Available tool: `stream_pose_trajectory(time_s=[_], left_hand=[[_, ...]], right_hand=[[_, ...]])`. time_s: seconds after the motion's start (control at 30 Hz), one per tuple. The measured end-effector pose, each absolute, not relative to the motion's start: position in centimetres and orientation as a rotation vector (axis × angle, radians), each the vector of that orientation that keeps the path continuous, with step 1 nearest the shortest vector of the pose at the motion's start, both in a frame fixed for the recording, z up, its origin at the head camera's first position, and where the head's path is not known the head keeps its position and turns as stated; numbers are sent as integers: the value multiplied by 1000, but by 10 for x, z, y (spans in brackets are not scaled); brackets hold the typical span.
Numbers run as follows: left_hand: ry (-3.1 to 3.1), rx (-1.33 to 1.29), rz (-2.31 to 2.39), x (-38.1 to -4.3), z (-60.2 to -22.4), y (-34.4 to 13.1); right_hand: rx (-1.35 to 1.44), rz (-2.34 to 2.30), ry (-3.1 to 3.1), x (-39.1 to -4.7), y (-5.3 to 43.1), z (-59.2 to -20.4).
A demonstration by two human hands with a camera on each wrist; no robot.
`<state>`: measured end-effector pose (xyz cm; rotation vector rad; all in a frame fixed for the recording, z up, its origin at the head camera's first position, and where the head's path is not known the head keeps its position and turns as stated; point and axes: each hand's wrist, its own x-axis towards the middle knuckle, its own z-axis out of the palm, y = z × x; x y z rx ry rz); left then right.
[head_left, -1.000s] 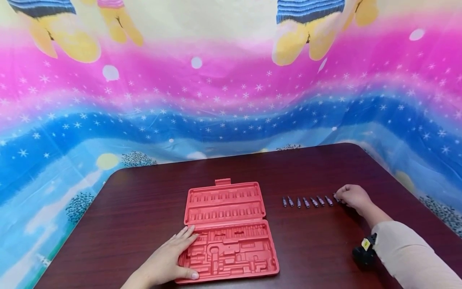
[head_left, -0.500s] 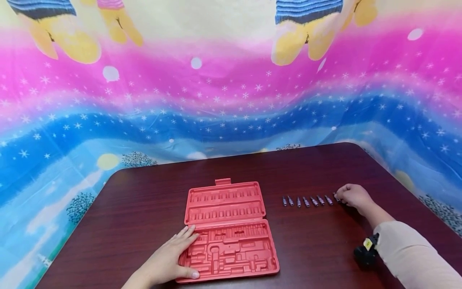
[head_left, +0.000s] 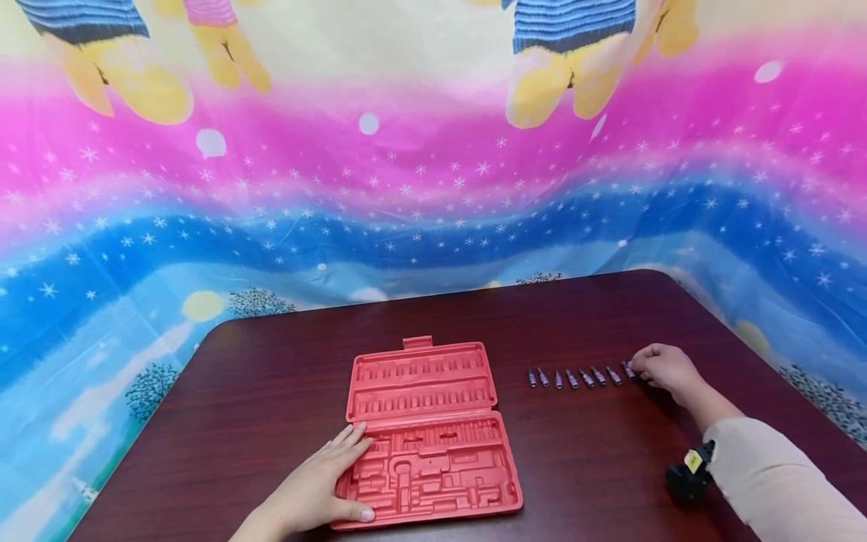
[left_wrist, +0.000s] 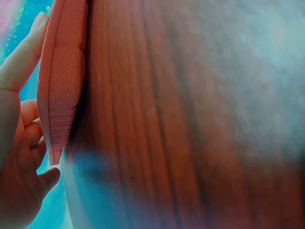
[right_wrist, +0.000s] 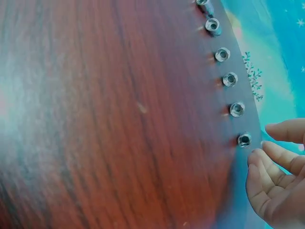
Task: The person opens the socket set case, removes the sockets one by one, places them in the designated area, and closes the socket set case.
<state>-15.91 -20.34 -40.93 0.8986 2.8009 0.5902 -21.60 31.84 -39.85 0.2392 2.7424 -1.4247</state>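
My left hand rests on the left side of an open red plastic tool case, fingers extended along its edge and thumb at the near rim. The left wrist view shows the case's textured outer side beside the thumb. At the right end of a row of small metal bit sockets, my right hand has its fingertips right at the end bit socket. In the right wrist view, thumb and index finger stand apart close to a bit socket, whose square hole faces the camera.
The dark red wood table has rounded far corners. Behind it hangs a printed backdrop in pink and blue. Moulded recesses fill both halves of the case, with a latch tab at the far edge. A black wrist camera sits by the right sleeve.
Slightly more of the end bit socket shows beside the right fingertips than before. The head view has shifted a little. My left hand and the case stay put.
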Motion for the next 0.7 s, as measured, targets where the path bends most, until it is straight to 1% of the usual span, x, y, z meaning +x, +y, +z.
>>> stream_pose_trajectory(time_s=[0.17, 0.3, 0.7], left_hand=[[2801, 903, 590, -159, -410, -204], [2802, 921, 596, -159, -408, -204], [2811, 906, 558, -159, -407, -203]], right_hand=[[247, -1462, 2769, -218, 308, -389], [196, -1490, 2772, -221, 292, -381], [54, -1596, 2603, -246, 211, -370]])
